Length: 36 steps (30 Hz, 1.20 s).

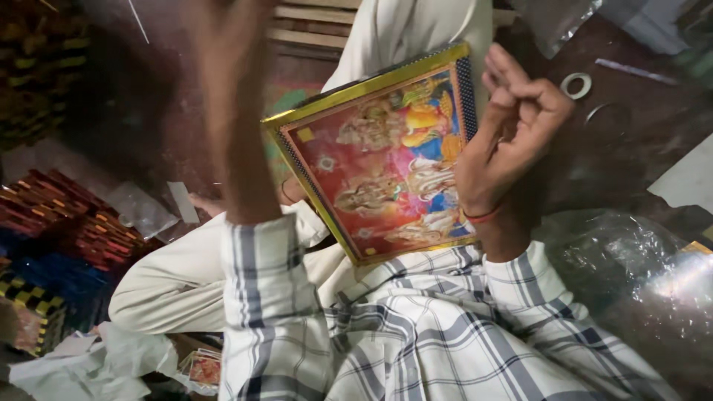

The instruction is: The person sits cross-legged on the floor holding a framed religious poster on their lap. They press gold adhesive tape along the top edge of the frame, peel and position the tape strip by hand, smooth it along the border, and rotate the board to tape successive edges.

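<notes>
- One framed picture (386, 160), gold border with a red and blue print, lying tilted across the person's lap.
- Right hand (512, 137) over the frame's right edge, fingers curled in, thumb meeting fingertips; whether it pinches anything is too small to tell.
- Left hand (223, 37) raised, blurred; can't tell how open it is, nothing visibly held.
- One tape roll (576, 85) on the floor, right of the frame, apart from it.
- One clear plastic bag (631, 275) at lower right.
- Stacked colourful frames (67, 223) at left.

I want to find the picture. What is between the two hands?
In the head view, a gold-edged framed picture lies on the lap between the raised left hand and the right hand, whose wrist overlaps its right edge.
</notes>
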Available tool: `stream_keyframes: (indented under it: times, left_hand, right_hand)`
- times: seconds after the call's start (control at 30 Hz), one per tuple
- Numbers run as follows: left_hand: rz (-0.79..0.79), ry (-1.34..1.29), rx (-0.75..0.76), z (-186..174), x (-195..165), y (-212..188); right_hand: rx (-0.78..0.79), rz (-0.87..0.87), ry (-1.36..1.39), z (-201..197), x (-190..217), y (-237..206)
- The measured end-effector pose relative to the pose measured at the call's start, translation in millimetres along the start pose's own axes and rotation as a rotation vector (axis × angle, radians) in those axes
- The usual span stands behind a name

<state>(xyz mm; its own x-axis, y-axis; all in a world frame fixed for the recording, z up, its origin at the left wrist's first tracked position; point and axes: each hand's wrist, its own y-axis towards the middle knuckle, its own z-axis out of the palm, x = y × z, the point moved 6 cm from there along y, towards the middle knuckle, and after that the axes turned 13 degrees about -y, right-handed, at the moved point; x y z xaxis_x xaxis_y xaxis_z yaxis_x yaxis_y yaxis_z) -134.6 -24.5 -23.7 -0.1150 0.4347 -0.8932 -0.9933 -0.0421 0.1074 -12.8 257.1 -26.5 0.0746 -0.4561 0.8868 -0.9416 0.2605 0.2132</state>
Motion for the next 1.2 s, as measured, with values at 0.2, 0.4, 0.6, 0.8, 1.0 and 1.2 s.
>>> stream_keyframes:
  times: [0.2, 0.4, 0.6, 0.8, 1.0, 1.2]
  left_hand:
    - [-0.073, -0.509, -0.38, -82, 13, -101]
    - [-0.11, -0.726, -0.4, -67, 48, -149]
    - [-0.058, -0.801, -0.421, -58, 36, -146]
    - [-0.021, -0.964, -0.457, -57, 36, -150]
    - [-0.014, -1.031, -0.462, -55, 43, -152]
    - [0.001, -1.108, -0.4, -53, 46, -150]
  right_hand:
    - [0.258, -0.282, -0.19, 23, 33, 0]
    - [0.253, 0.121, -0.054, 30, 33, -8]
    - [0.156, -0.102, -0.324, 36, 49, -30]
    - [0.207, -0.246, -0.527, 62, 67, -43]
    - [0.314, -0.278, -0.415, 102, 81, -66]
    - [0.452, -0.393, -0.507, 147, 108, -95]
